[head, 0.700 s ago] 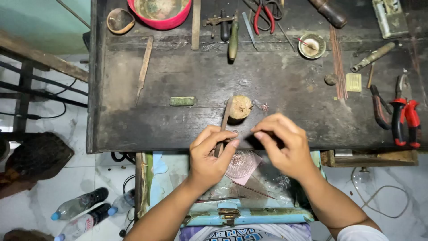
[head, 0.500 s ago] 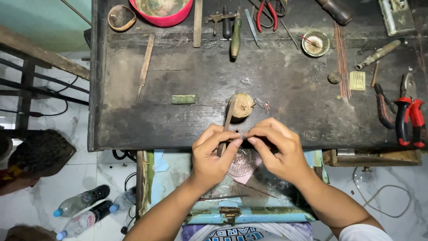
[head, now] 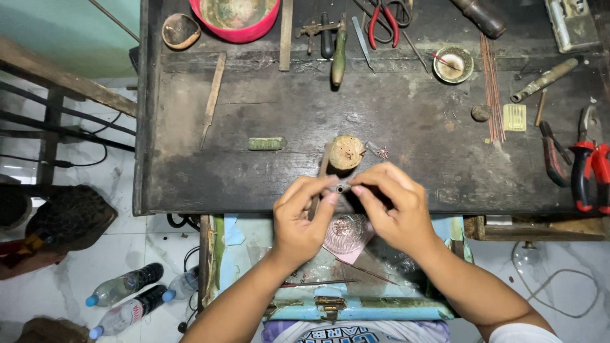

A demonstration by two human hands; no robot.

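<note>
My left hand [head: 304,219] and my right hand [head: 393,206] meet at the front edge of a dark worn workbench [head: 241,165]. Together their fingertips pinch a tiny metal piece [head: 343,188], most of it hidden by the fingers. Just beyond the hands stands a small round wooden stump [head: 346,152] with a narrow wooden peg [head: 321,171] leaning beside it. Under the hands, in an open turquoise drawer [head: 362,310], lies a small clear glass dish [head: 345,231] holding reddish bits.
On the bench: a green block [head: 266,143], a file [head: 213,95], a red bowl [head: 235,16], red-handled scissors [head: 384,19], a small round tin [head: 453,63], thin copper rods [head: 491,89], red pliers [head: 588,168]. Plastic bottles [head: 124,298] lie on the tiled floor at left.
Both hands have stayed at the bench's front edge, the fingertips closing tighter together on the small piece. The view has shifted slightly.
</note>
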